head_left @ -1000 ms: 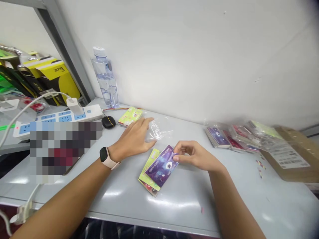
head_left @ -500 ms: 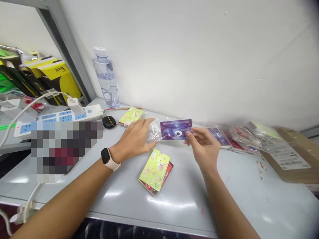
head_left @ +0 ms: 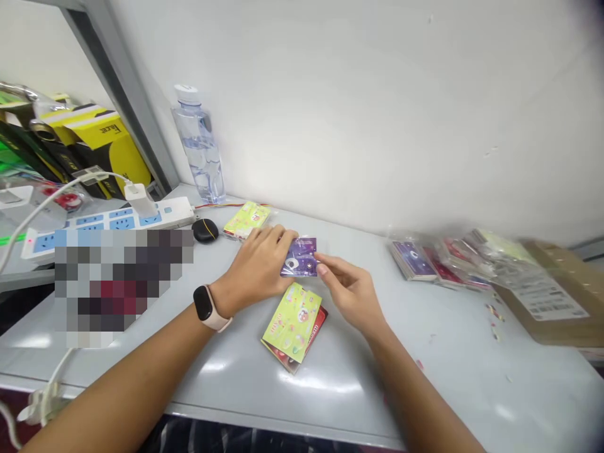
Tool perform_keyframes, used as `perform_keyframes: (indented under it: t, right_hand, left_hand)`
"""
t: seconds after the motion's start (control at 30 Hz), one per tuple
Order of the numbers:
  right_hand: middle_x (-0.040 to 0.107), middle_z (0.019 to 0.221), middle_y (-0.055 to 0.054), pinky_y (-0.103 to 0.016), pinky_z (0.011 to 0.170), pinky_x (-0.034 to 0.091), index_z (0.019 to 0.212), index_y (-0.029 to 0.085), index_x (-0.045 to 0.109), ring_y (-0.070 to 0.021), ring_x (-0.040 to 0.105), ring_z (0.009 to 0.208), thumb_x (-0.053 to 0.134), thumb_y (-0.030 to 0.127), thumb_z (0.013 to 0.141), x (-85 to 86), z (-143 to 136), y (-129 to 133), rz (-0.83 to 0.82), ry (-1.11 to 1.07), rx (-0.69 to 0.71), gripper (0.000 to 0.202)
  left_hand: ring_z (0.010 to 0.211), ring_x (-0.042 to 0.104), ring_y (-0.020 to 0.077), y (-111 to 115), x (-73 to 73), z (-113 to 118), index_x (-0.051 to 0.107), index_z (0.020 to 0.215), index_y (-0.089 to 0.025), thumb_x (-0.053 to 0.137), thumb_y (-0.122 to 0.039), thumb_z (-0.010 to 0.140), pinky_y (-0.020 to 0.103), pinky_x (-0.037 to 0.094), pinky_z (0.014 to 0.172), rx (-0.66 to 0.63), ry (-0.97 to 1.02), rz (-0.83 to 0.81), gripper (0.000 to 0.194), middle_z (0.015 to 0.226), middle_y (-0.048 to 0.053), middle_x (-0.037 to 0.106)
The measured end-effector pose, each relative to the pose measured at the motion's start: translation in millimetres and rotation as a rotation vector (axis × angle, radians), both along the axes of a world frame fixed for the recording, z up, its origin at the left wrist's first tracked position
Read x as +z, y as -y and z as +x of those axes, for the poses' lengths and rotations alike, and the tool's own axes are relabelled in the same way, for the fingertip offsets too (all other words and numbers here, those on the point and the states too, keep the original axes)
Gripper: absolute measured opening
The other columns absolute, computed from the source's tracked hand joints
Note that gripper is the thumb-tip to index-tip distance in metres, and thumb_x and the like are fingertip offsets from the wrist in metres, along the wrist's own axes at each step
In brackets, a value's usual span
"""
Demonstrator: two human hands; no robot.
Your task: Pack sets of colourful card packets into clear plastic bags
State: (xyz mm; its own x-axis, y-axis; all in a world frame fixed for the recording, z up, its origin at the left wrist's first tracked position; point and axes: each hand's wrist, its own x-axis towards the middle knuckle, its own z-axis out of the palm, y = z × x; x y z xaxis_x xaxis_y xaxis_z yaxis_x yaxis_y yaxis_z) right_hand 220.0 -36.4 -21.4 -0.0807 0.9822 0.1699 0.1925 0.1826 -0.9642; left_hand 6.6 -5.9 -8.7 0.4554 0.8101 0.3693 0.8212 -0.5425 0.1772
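Observation:
A purple card pack (head_left: 301, 258) with a white round picture lies inside a clear plastic sleeve. My left hand (head_left: 259, 261), with a watch on its wrist, is wrapped round the sleeve's left part. My right hand (head_left: 352, 289) pinches at the right end of the purple pack with thumb and forefinger. Just below the hands, a green booklet (head_left: 293, 321) rests on a red one (head_left: 321, 321), the two turned at different angles on the grey table (head_left: 226, 390).
Behind my left hand lies a green pack (head_left: 246, 220), near a black round case (head_left: 205, 231) and a water bottle (head_left: 201, 151). A power strip (head_left: 108, 223) is at the left. Wrapped packs (head_left: 413, 261) and a cardboard box (head_left: 557, 302) stand at the right.
My right hand has moved left, and the purple pack has slid left, deeper into the plastic sleeve at my left hand. The green and red booklets have stayed put.

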Motion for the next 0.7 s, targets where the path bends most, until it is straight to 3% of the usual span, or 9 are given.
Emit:
perform_keyframes:
  t: [0.1,0.2,0.3,0.43,0.53,0.7]
  right_hand:
    - [0.081,0.115,-0.008,-0.032,0.056,0.05,0.123,0.024,0.077,-0.0133,0.06,0.06,0.07,0.045,0.098,2.6,1.7,2.3,0.041,0.046,-0.032,0.034]
    - [0.076,0.094,-0.004,-0.029,0.052,0.043,0.103,0.021,0.073,-0.0107,0.05,0.054,0.068,0.046,0.098,9.5,10.2,-0.1,0.088,0.063,-0.158,0.026]
    - [0.066,0.076,-0.001,-0.029,0.055,0.04,0.089,0.021,0.071,-0.0122,0.048,0.057,0.068,0.049,0.096,15.4,21.1,-4.5,0.012,0.292,0.032,0.029]
    - [0.07,0.09,-0.002,-0.03,0.065,0.045,0.091,0.022,0.074,-0.015,0.054,0.069,0.081,0.05,0.086,14.1,27.0,-6.6,-0.05,0.623,0.317,0.029]
    - [0.071,0.092,-0.001,-0.03,0.067,0.046,0.086,0.023,0.071,-0.0171,0.058,0.076,0.087,0.048,0.081,9.6,24.7,-5.7,-0.072,0.651,0.378,0.03]
    - [0.067,0.08,0.002,-0.027,0.057,0.039,0.083,0.023,0.073,-0.0141,0.051,0.065,0.086,0.043,0.083,12.3,23.0,-5.7,-0.104,0.526,0.374,0.023]
  left_hand:
    - [0.113,0.066,0.0361,-1.6,-2.0,-1.2,0.055,0.124,-0.018,0.068,-0.028,0.086,0.048,0.05,0.096,0.016,0.041,-0.005,0.041,0.119,0.014,0.068]
    - [0.115,0.067,0.0371,-4.7,-3.7,-4.1,0.055,0.123,-0.018,0.067,-0.027,0.087,0.049,0.052,0.096,0.068,0.092,-0.018,0.039,0.122,0.016,0.069]
    - [0.114,0.068,0.0379,-7.6,-3.6,-6.8,0.055,0.121,-0.018,0.067,-0.028,0.087,0.05,0.053,0.096,0.124,0.115,-0.019,0.037,0.121,0.016,0.07]
    - [0.114,0.068,0.0373,-8.6,-1.3,-8.1,0.054,0.122,-0.02,0.071,-0.026,0.083,0.05,0.054,0.096,0.167,0.126,-0.034,0.043,0.12,0.014,0.07]
    - [0.114,0.068,0.0369,-8.4,-0.3,-8.4,0.053,0.122,-0.021,0.074,-0.027,0.08,0.049,0.054,0.096,0.17,0.132,-0.055,0.048,0.122,0.013,0.07]
    - [0.114,0.068,0.0371,-9.2,-1.3,-9.7,0.054,0.123,-0.021,0.074,-0.026,0.078,0.051,0.054,0.097,0.141,0.157,-0.059,0.049,0.122,0.013,0.07]
